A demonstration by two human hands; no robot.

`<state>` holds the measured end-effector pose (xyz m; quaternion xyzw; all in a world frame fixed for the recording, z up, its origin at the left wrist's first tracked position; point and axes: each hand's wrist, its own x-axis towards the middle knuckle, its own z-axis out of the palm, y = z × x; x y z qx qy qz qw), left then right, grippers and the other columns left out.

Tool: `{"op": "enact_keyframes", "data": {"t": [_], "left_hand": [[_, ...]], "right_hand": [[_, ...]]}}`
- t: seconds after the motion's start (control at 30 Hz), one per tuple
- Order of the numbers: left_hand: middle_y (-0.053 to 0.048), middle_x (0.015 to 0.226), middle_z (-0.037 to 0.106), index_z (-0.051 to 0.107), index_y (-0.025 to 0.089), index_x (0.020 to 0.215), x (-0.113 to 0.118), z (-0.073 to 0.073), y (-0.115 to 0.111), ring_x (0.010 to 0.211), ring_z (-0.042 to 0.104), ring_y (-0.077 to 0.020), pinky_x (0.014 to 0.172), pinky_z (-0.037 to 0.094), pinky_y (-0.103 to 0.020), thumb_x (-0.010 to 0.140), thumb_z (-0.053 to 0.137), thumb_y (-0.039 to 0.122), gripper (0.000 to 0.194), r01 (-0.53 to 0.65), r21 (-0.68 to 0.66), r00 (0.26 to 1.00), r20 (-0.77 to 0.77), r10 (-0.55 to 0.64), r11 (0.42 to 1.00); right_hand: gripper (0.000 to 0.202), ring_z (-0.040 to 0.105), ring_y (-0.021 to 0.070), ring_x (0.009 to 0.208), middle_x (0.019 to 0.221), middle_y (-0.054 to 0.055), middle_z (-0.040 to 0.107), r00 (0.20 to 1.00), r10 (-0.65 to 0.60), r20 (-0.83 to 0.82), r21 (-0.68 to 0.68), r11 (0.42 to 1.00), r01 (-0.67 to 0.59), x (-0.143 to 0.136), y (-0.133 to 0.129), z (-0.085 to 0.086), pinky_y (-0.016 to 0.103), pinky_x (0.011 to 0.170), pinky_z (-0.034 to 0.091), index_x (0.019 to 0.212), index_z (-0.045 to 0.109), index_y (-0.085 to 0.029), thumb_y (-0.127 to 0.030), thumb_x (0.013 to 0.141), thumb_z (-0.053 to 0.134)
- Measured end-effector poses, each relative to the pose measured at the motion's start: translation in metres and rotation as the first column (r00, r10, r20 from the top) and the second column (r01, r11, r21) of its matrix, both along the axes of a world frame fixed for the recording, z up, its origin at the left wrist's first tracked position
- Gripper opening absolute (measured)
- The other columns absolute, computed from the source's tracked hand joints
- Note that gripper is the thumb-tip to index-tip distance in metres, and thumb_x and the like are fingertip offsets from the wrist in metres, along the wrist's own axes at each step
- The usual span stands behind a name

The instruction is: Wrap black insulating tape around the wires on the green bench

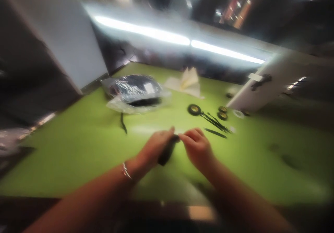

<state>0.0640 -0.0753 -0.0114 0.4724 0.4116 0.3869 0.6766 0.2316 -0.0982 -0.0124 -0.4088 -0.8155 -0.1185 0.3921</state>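
My left hand (pixel 156 146) is closed around a small dark item (pixel 167 153), which looks black and longish; blur hides its exact kind. Its upper end shows between my two hands, and the lower part hangs below the left palm. My right hand (pixel 197 146) has its thumb and forefinger pinched together at the upper end of that dark item. Whether the right fingertips grip the item itself or something small on it cannot be made out. Beyond the right hand lie several thin black strips (pixel 215 122) and a roll of black tape (pixel 194 109).
On the green tabletop (pixel 78 149), a clear plastic bag (pixel 138 92) with dark contents lies back left, a short black strip (pixel 123 123) before it. Creased paper (pixel 189 81) sits at the back. Two small black rolls (pixel 222 113) and a white ring (pixel 238 114) lie near the right panel (pixel 250 90).
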Motion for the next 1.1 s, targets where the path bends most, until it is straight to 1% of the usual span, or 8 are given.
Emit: {"op": "enact_keyframes", "data": {"t": [0.2, 0.37, 0.47, 0.67, 0.77, 0.93, 1.03, 1.1], "left_hand": [[0.000, 0.053, 0.054, 0.070, 0.012, 0.073, -0.002, -0.009, 0.005, 0.049, 0.040, -0.0094, 0.048, 0.029, -0.024, 0.075, 0.063, 0.058, 0.046, -0.020, 0.030, 0.998, -0.061, 0.022, 0.999], [0.001, 0.057, 0.053, 0.067, 0.012, 0.071, 0.000, -0.015, 0.009, 0.051, 0.040, -0.0095, 0.051, 0.032, -0.024, 0.079, 0.058, 0.055, 0.044, -0.021, 0.180, 0.985, -0.163, 0.051, 0.983], [0.000, 0.059, 0.054, 0.065, 0.013, 0.069, 0.002, -0.017, 0.009, 0.056, 0.042, -0.0109, 0.054, 0.034, -0.025, 0.081, 0.058, 0.053, 0.042, -0.031, 0.299, 0.972, -0.214, 0.099, 0.954], [-0.001, 0.054, 0.053, 0.065, 0.014, 0.066, 0.001, -0.008, 0.005, 0.055, 0.045, -0.0127, 0.052, 0.034, -0.025, 0.083, 0.050, 0.060, 0.051, -0.017, 0.192, 0.992, -0.119, 0.040, 0.981], [-0.004, 0.064, 0.062, 0.068, 0.013, 0.074, 0.001, -0.007, 0.004, 0.061, 0.052, -0.0144, 0.056, 0.040, -0.026, 0.076, 0.063, 0.055, 0.042, 0.009, 0.180, 0.996, -0.090, 0.008, 0.984], [-0.007, 0.082, 0.070, 0.073, 0.014, 0.090, 0.004, -0.013, 0.004, 0.080, 0.062, -0.0205, 0.074, 0.047, -0.030, 0.072, 0.072, 0.036, 0.029, 0.052, 0.193, 0.999, -0.005, -0.052, 0.980], [-0.007, 0.079, 0.070, 0.075, 0.013, 0.084, 0.005, -0.014, 0.005, 0.083, 0.062, -0.0213, 0.081, 0.047, -0.031, 0.072, 0.072, 0.035, 0.024, 0.049, 0.166, 0.996, 0.060, -0.059, 0.985], [-0.006, 0.070, 0.068, 0.074, 0.013, 0.075, 0.005, -0.012, 0.004, 0.075, 0.061, -0.0192, 0.075, 0.047, -0.030, 0.073, 0.071, 0.039, 0.026, 0.019, 0.144, 0.999, 0.045, -0.026, 0.989]], "right_hand": [[0.025, 0.052, 0.0180, 0.080, 0.084, 0.006, 0.063, 1.000, -0.003, 0.028, 0.022, 1.000, 0.002, 0.000, 0.002, -0.003, 0.030, 0.069, 0.050, 0.099, 0.069, -0.022, -0.007, 0.086, 0.054], [0.016, 0.060, 0.0153, 0.080, 0.088, 0.004, 0.065, 0.970, 0.060, -0.237, -0.245, 0.962, -0.119, 0.001, 0.003, -0.003, 0.028, 0.070, 0.051, 0.097, 0.068, -0.022, -0.016, 0.086, 0.059], [0.015, 0.062, 0.0147, 0.074, 0.082, 0.004, 0.068, 0.976, 0.047, -0.212, -0.354, 0.927, -0.122, 0.000, 0.002, -0.003, 0.028, 0.068, 0.050, 0.097, 0.068, -0.021, -0.018, 0.088, 0.056], [0.009, 0.062, 0.0126, 0.066, 0.074, 0.000, 0.069, 0.949, -0.052, -0.311, -0.407, 0.910, -0.084, -0.003, -0.001, 0.004, 0.024, 0.063, 0.048, 0.083, 0.067, -0.020, -0.015, 0.084, 0.060], [0.008, 0.059, 0.0112, 0.060, 0.068, -0.002, 0.066, 0.927, -0.108, -0.359, -0.415, 0.908, -0.055, -0.004, -0.001, 0.007, 0.022, 0.057, 0.046, 0.078, 0.066, -0.020, -0.014, 0.081, 0.062], [0.008, 0.059, 0.0124, 0.065, 0.071, 0.000, 0.065, 0.954, -0.093, -0.284, -0.252, 0.968, 0.019, -0.004, -0.001, 0.001, 0.023, 0.062, 0.047, 0.082, 0.066, -0.019, -0.014, 0.083, 0.059], [0.012, 0.055, 0.0147, 0.066, 0.069, 0.003, 0.062, 0.986, -0.133, -0.098, -0.055, 0.990, 0.128, -0.004, -0.001, -0.005, 0.026, 0.063, 0.045, 0.086, 0.067, -0.018, -0.014, 0.086, 0.055], [0.014, 0.052, 0.0153, 0.065, 0.067, 0.003, 0.060, 0.987, -0.160, -0.003, 0.036, 0.987, 0.160, -0.005, -0.002, -0.006, 0.027, 0.061, 0.044, 0.089, 0.068, -0.017, -0.013, 0.086, 0.055]]}}
